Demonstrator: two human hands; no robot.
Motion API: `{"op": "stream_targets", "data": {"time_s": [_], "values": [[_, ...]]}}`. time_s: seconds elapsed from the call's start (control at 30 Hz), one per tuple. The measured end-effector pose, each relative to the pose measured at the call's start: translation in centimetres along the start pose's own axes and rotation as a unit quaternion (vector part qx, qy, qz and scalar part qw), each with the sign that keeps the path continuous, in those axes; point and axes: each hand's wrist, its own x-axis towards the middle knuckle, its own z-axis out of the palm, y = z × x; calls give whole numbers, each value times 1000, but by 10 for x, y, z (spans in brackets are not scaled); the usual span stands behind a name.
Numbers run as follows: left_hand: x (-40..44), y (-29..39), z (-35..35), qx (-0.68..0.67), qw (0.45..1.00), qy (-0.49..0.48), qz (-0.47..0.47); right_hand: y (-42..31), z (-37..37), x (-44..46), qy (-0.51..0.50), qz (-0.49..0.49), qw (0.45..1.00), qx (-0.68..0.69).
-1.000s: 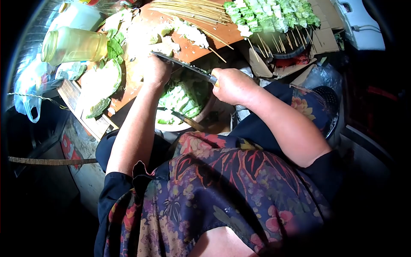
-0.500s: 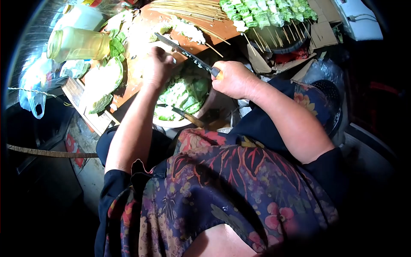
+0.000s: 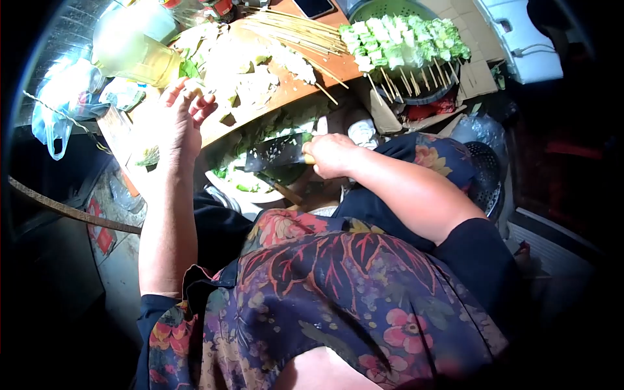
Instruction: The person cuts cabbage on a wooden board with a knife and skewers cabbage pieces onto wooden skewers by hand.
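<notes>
My right hand (image 3: 331, 156) is closed round the handle of a cleaver (image 3: 276, 154). The cleaver's dark blade, flecked with pale bits, lies broadside over a bowl of cut cabbage leaves (image 3: 237, 177). A second, wooden-handled knife (image 3: 286, 192) rests in that bowl, its blade partly hidden. Over the left side of the orange cutting board (image 3: 296, 91), my left hand (image 3: 185, 117) is raised with its fingers apart and a little bent. Pale cabbage pieces (image 3: 257, 88) are scattered on the board beside it, washed out by glare.
Bamboo skewers (image 3: 296, 31) lie at the board's back. Skewered cabbage leaves (image 3: 403, 42) rest over a basin at the back right. A jar of yellowish liquid (image 3: 159, 64) stands left, near a blue plastic bag (image 3: 55, 120). A phone (image 3: 313, 6) lies at the far edge.
The cleaver has come down from the board to over the bowl, its blade turned broadside. My left hand has moved left, its fingers now spread. The whole view has shifted slightly.
</notes>
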Motion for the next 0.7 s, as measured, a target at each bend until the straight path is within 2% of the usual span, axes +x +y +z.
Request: {"op": "stream_targets", "data": {"time_s": [0.03, 0.07, 0.13, 0.17, 0.27, 0.33, 0.43, 0.53, 0.6, 0.7], "values": [[4, -4, -3, -2, 1000, 3, -6, 1, 2, 1, 38, -20, 999, 13], [8, -7, -7, -10, 1000, 3, -6, 4, 2, 5, 36, -17, 999, 6], [14, -12, -10, -30, 999, -28, -5, -2, -15, 11, 158, 48, 984, 67], [15, -14, -12, -29, 999, -26, -7, 3, -18, 17, 264, 67, 959, 84], [15, -8, -13, -24, 997, -69, -37, 24, -38, 33, 366, 147, 913, 104], [14, -3, -10, -21, 996, -70, -43, 31, -46, 43, 374, 169, 908, 83], [20, -6, -13, -41, 991, -112, -59, 30, -58, 56, 292, 239, 920, 106], [19, -3, -15, -37, 994, -93, -54, 36, -59, 66, 255, 246, 925, 137], [22, -6, -20, -39, 993, -100, -45, 37, -61, 63, 244, 242, 926, 154], [28, -11, -29, -26, 996, -73, -40, 26, -59, 51, 312, 162, 906, 236]]}}
